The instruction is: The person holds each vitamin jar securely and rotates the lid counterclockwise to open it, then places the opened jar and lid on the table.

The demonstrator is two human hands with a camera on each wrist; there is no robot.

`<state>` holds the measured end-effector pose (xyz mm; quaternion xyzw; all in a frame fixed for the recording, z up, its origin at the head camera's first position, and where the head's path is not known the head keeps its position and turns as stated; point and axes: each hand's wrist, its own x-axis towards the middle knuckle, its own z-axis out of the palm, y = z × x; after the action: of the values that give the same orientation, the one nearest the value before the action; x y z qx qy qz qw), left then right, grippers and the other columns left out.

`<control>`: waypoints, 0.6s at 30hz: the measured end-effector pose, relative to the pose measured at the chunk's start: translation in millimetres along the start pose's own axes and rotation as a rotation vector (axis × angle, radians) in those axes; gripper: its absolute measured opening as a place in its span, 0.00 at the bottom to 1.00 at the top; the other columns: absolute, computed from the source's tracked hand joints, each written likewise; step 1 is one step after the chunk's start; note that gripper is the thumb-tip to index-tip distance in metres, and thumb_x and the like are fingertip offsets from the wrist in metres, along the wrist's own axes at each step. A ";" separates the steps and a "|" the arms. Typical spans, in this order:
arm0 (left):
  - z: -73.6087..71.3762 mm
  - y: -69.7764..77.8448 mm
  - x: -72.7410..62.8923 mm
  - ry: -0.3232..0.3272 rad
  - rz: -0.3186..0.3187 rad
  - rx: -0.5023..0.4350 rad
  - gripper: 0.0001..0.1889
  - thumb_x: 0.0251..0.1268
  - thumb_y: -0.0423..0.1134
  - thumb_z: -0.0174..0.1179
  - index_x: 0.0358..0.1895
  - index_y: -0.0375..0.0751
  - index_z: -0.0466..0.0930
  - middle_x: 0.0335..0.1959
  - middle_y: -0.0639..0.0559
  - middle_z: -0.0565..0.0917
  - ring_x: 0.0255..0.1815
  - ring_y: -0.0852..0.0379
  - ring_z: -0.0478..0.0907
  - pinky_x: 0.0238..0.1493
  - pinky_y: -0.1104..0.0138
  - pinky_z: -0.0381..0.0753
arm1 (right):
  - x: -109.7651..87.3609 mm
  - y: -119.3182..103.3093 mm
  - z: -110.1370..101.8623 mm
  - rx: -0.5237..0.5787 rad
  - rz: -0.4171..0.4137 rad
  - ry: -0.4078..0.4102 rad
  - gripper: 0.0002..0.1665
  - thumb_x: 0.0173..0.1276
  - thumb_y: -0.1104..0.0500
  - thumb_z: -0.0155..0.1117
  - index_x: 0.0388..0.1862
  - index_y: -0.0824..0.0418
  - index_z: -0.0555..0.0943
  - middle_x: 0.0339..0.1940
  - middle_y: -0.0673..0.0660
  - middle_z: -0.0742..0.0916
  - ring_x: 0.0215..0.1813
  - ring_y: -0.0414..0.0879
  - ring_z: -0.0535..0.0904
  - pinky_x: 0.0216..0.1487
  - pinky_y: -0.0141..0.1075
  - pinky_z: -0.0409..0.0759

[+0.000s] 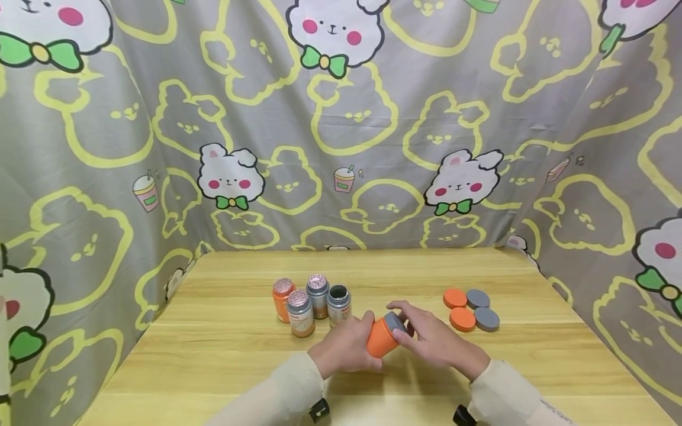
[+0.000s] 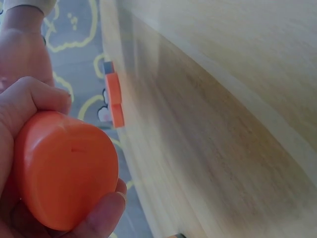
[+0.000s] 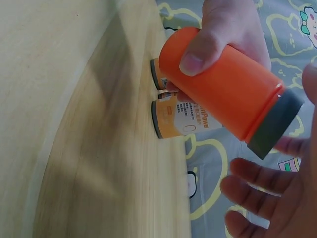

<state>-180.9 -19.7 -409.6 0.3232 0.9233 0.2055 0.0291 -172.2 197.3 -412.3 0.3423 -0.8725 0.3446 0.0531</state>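
My left hand point(image 1: 346, 346) grips an orange jar point(image 1: 381, 338) round its body and holds it tilted above the table. A grey lid point(image 1: 395, 323) sits on the jar's mouth and points toward my right hand point(image 1: 434, 337). In the right wrist view, the thumb and loosely bent fingers point(image 3: 255, 198) spread around the grey lid point(image 3: 276, 124), with a gap between those fingers and its edge. The left wrist view shows the smooth orange base of the jar point(image 2: 69, 173), with the left thumb and fingers wrapped about it.
Left of the hands stand an orange jar point(image 1: 283, 299) and two grey jars point(image 1: 301, 322) point(image 1: 318, 303) with sealed tops. Beside them, another grey jar point(image 1: 339, 305) has an open, dark mouth. Two orange lids point(image 1: 462, 319) and two grey lids point(image 1: 487, 319) lie at the right. Patterned cloth point(image 1: 373, 225) surrounds the table.
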 end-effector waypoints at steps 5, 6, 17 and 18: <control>-0.9 0.9 -0.3 -0.004 0.007 -0.008 0.29 0.40 0.46 0.74 0.45 0.41 0.69 0.22 0.58 0.73 0.18 0.64 0.70 0.21 0.71 0.70 | 3.4 -0.8 0.7 -0.022 0.024 -0.003 0.15 0.75 0.52 0.53 0.55 0.57 0.71 0.21 0.41 0.76 0.22 0.33 0.70 0.25 0.31 0.72; -1.2 1.1 -0.3 -0.006 0.007 -0.009 0.29 0.40 0.46 0.74 0.45 0.41 0.69 0.22 0.58 0.73 0.18 0.64 0.70 0.21 0.71 0.71 | 3.7 -1.0 0.4 -0.023 0.030 -0.003 0.15 0.75 0.51 0.53 0.55 0.56 0.71 0.21 0.41 0.75 0.22 0.33 0.70 0.25 0.31 0.72; 0.6 -1.1 -0.4 -0.004 0.006 -0.001 0.29 0.39 0.45 0.74 0.45 0.40 0.69 0.22 0.58 0.73 0.18 0.65 0.70 0.21 0.71 0.70 | 5.3 -2.5 0.1 0.014 0.006 -0.013 0.20 0.77 0.53 0.50 0.62 0.60 0.70 0.36 0.45 0.80 0.34 0.38 0.77 0.33 0.35 0.76; 0.5 -0.7 -0.4 -0.001 0.009 -0.002 0.29 0.39 0.45 0.74 0.45 0.40 0.70 0.22 0.58 0.73 0.18 0.65 0.70 0.21 0.71 0.70 | 5.7 -2.5 0.7 0.010 0.010 -0.003 0.19 0.77 0.53 0.50 0.60 0.61 0.71 0.33 0.44 0.80 0.32 0.37 0.76 0.32 0.35 0.76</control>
<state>-181.0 -20.3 -410.3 0.3273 0.9217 0.2063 0.0292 -174.9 192.3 -409.5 0.3385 -0.8726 0.3488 0.0481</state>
